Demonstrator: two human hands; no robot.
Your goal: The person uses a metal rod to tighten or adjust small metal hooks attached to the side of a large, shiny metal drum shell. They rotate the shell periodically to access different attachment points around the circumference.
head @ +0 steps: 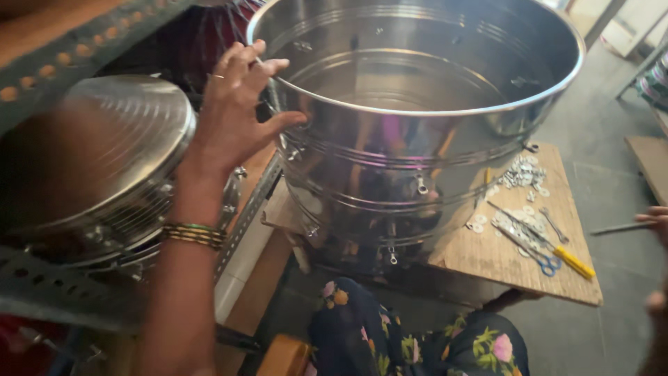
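Observation:
A large shiny steel drum (417, 139) stands open-topped on a wooden board (501, 257) in front of me. My left hand (233, 111) reaches up to the drum's left rim, fingers spread and curled over the edge, thumb against the outer wall; bangles circle the wrist. My right hand is out of view. At the right edge, someone's fingers (657, 219) touch a thin metal rod (623, 228) lying on the floor.
On the board lie a pile of washers and nuts (523, 174), a spanner (553, 224), a yellow-handled screwdriver (563, 254) and blue-handled pliers (539, 257). A ribbed steel lid (132, 139) rests on a perforated metal rack (62, 278) at left. My floral-clad knees (417, 341) are below.

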